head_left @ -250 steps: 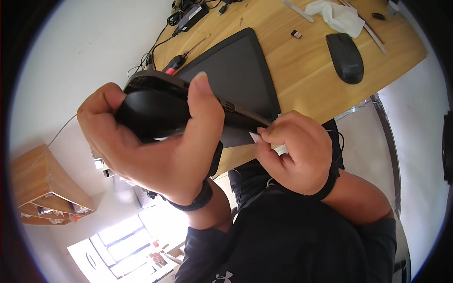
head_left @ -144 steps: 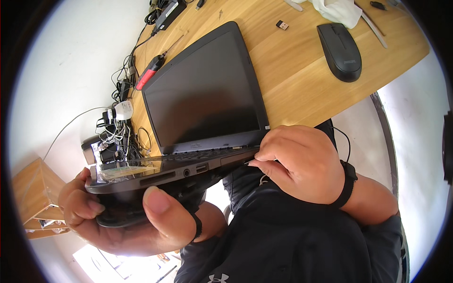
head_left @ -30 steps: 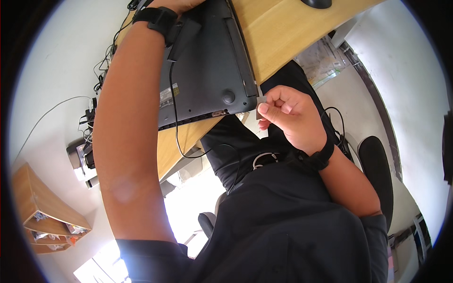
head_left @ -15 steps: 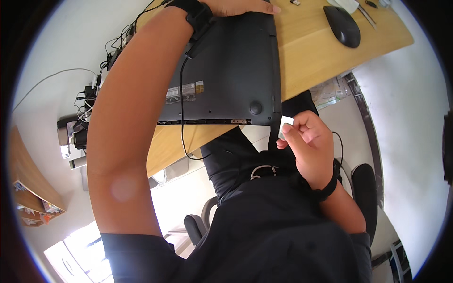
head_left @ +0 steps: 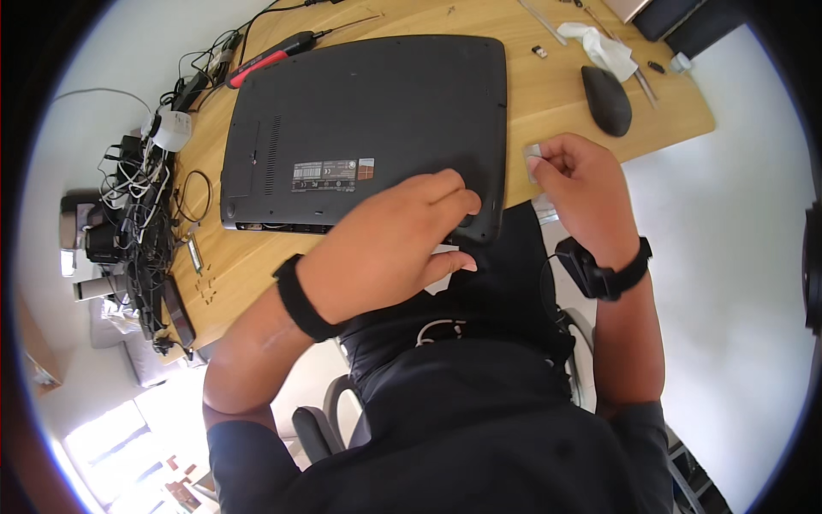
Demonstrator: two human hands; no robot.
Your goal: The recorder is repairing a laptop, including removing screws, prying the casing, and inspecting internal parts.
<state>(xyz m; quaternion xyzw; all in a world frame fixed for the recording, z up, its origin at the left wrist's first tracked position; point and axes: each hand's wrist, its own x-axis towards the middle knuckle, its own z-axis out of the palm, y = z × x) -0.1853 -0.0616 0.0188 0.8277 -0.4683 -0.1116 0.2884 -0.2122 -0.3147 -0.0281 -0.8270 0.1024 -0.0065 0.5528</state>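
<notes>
A black laptop lies upside down on the wooden table, with its bottom cover facing up. My left hand reaches over its near right corner. The fingers are slightly curled above the cover, and the thumb stands apart from them past the near edge. Right of the laptop, my right hand pinches a small thin flat pale piece between thumb and fingers, over the table's near edge. A dark slot with bits of metal shows along the laptop's near edge; my left hand hides part of it.
A black mouse, crumpled white tissue and thin metal tools lie at the right. A red-and-black pen-shaped tool rests by the laptop's far left corner. Tangled cables run along the left. Tiny screws lie at the near left.
My left hand has come back from the laptop's far edge to its near right corner. The laptop looks lower and flatter on the table. My right hand has moved forward with the pale piece.
</notes>
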